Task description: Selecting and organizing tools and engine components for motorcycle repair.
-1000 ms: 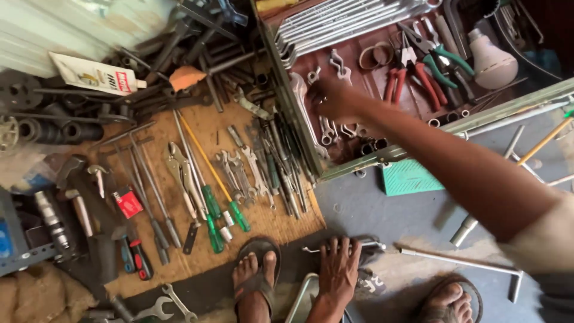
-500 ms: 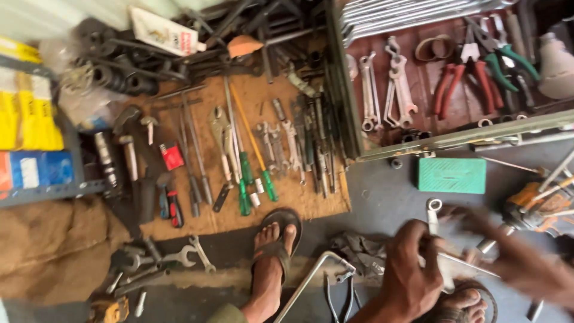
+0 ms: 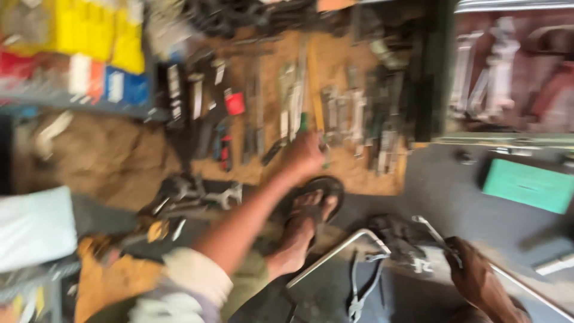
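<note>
The whole view is motion-blurred. My left hand (image 3: 305, 155) reaches from the lower left over a wooden board (image 3: 335, 54) covered with rows of hand tools. Its fingers curl over the lower ends of green-handled screwdrivers (image 3: 302, 122); the blur hides whether it grips one. My right hand (image 3: 478, 281) is low at the right, on the grey floor. It touches a slim metal tool (image 3: 439, 239) beside a chrome rod (image 3: 335, 257). Whether it holds that tool is unclear.
A sandalled foot (image 3: 308, 218) stands just below the board. An open toolbox (image 3: 508, 72) with spanners lies at the upper right, a green pad (image 3: 529, 185) below it. Loose wrenches (image 3: 203, 194) and pliers (image 3: 362, 287) lie on the floor. Yellow and blue boxes (image 3: 107, 48) sit upper left.
The view has swung left and closer. My left hand went from the floor up to the green-handled tools on the board. My right hand came down to the floor by the chrome rod.
</note>
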